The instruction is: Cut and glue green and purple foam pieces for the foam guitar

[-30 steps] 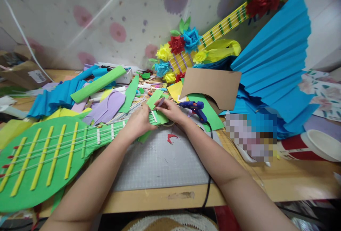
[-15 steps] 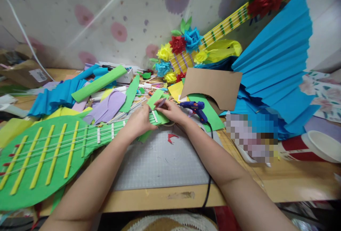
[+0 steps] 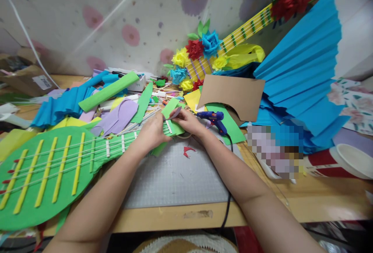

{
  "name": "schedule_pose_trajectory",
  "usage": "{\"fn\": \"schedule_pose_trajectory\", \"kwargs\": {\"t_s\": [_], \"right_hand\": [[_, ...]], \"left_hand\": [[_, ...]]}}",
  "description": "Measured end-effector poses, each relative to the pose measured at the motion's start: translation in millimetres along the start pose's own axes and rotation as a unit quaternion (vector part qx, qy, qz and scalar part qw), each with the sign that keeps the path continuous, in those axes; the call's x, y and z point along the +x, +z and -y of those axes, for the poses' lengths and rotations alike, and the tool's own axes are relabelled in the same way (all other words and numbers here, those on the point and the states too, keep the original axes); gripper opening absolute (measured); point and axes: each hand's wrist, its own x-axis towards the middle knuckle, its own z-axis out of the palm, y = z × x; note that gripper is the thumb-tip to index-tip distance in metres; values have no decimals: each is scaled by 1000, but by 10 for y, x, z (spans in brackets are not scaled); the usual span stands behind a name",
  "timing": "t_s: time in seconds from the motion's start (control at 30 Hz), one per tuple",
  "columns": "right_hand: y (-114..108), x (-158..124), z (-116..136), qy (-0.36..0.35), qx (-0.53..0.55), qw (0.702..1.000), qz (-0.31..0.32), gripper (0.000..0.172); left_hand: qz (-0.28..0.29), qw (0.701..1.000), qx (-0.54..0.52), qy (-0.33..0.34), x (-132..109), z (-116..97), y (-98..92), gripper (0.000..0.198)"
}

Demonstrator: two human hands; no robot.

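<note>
1. Head view: the wooden counter (image 3: 163, 218) crossed the foreground, its front edge bare of cover, with a grey gridded cutting mat (image 3: 180, 179) lying just behind that edge.
2. A green paper guitar (image 3: 68, 179) lay at the left, its rounded body marked with yellow strips, its white strings running along a neck that pointed inward over the mat.
3. A red scrap (image 3: 189, 151) lay on the mat, just below the right wrist.
4. The left hand (image 3: 153, 131) was clasped across the guitar's neck, near its far end.
5. The right hand (image 3: 188, 122), beside that end, pinched a small purple piece (image 3: 175, 113) between thumb and fingers; whether the piece touched the neck could not be told.
6. At the right stood a red-and-white cup (image 3: 323, 163), tilted, near a white tray (image 3: 264, 167) whose contents were blurred out.
7. A blue glue gun (image 3: 214, 117) lay just beyond the right wrist, partly over a green sheet (image 3: 237, 132); its black cord ran down past the counter's edge.
8. Behind were brown cardboard (image 3: 233, 89), blue pleated paper (image 3: 303, 70) and, leftward, a green roll (image 3: 109, 91).
9. Farthest, a flower-decked yellow guitar (image 3: 247, 29) leaned against a spotted backdrop (image 3: 116, 4).
</note>
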Motion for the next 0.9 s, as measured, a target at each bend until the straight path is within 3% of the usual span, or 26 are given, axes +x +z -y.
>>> {"fn": "schedule_pose_trajectory", "kwargs": {"t_s": [0.5, 0.7, 0.9], "right_hand": [[17, -2, 21, 21, -14, 999, -22, 15], [-2, 7, 21, 78, 60, 995, -19, 23], [6, 3, -4, 64, 70, 995, -20, 28]], "left_hand": [[15, 999, 37, 0, 11, -24, -22, 48], [7, 1000, 27, 10, 25, 28, 2, 52], [31, 999, 31, 13, 16, 32, -5, 55]]}}
